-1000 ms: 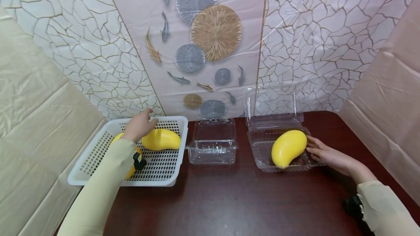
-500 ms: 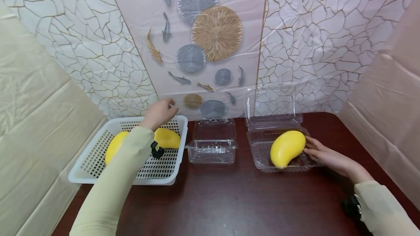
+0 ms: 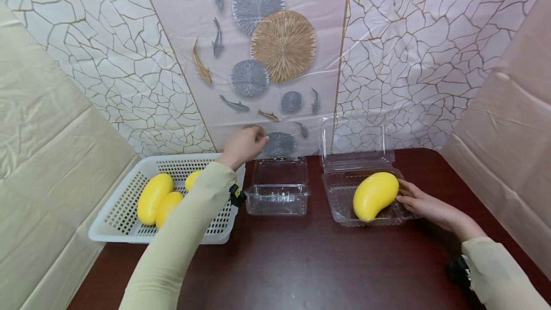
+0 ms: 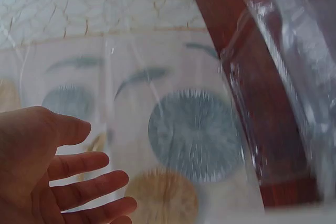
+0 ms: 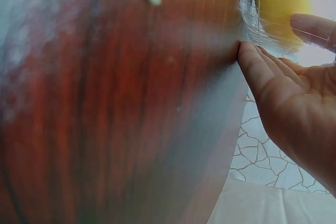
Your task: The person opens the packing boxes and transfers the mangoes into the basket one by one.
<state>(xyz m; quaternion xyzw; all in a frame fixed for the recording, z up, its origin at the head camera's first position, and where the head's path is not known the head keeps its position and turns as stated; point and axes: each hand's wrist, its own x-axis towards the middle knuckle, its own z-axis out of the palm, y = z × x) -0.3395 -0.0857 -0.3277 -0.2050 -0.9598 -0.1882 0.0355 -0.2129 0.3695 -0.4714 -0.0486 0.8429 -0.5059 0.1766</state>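
Note:
In the head view, my left hand (image 3: 244,146) is raised between the white basket (image 3: 120,239) and the small clear plastic box (image 3: 277,204). Its fingers are loosely bent and hold nothing; in the left wrist view the hand (image 4: 68,171) shows them spread. Yellow mangoes (image 3: 155,197) lie in the basket, one partly hidden by the left sleeve. At the right, a large clear clamshell box (image 3: 340,204) stands with its lid up and a yellow mango (image 3: 375,196) inside. My right hand (image 3: 428,207) touches the box's right side with extended fingers; in the right wrist view, fingertips (image 5: 248,51) meet its edge.
The small box has its clear lid (image 3: 281,171) folded back. Behind the containers hangs a patterned cloth (image 3: 284,47), and beige cloth walls (image 3: 43,157) flank both sides. All containers stand along the back of the dark red table (image 3: 301,262).
My left hand has moved right, from above the basket to near the small clear box, uncovering mangoes at the basket's left. The right hand has stayed at the large box.

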